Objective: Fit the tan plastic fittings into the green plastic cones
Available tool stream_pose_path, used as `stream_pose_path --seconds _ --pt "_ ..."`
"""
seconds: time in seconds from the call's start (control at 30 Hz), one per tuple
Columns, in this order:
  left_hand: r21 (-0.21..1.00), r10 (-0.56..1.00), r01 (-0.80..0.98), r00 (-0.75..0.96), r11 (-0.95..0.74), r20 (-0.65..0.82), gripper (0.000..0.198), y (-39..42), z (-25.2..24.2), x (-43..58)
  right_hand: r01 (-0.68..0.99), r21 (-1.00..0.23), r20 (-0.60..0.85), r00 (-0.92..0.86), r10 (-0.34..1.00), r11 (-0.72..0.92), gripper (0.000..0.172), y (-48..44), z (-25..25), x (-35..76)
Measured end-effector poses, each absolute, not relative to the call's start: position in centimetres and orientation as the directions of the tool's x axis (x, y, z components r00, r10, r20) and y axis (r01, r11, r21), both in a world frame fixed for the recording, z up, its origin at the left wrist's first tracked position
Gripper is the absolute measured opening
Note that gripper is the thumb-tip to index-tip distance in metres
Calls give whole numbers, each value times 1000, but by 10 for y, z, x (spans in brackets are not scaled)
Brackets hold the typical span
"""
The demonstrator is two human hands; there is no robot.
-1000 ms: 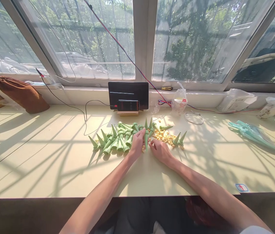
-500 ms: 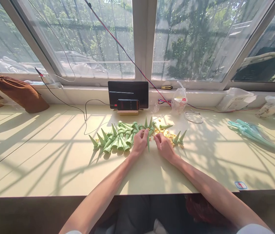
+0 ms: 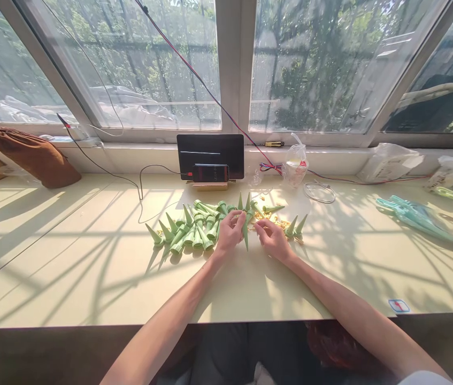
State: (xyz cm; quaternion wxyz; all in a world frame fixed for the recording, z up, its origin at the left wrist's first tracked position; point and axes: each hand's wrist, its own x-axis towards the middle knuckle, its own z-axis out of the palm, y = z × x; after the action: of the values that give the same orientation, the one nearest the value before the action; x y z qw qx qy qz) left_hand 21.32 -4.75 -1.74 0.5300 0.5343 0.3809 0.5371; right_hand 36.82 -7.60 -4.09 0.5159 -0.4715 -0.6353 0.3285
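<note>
In the middle of the frame my left hand [image 3: 230, 234] gripped a green cone [image 3: 246, 238], tip toward me, over the bench [image 3: 90, 278]. My right hand [image 3: 275, 241] sat just beside it, fingers curled at the yellow bits [image 3: 281, 223]; whether it held one, I couldn't tell. The pile of cones [image 3: 188, 232] lay left of it.
</note>
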Motion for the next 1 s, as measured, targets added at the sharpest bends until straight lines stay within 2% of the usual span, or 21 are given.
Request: stream_pose_path --seconds 0.43,0.67,1.0 --pt "981 964 -173 233 -89 129 41 -48 -23 213 294 -863 460 126 879 410 23 -82 -34 364" --pt "981 961 -168 241 -95 134 40 -48 -23 214 310 -819 531 92 843 482 20 -83 -36 365" --pt "985 964 -134 224 -112 140 40 -47 -25 214 306 -810 545 77 835 500 16 -80 -39 365"
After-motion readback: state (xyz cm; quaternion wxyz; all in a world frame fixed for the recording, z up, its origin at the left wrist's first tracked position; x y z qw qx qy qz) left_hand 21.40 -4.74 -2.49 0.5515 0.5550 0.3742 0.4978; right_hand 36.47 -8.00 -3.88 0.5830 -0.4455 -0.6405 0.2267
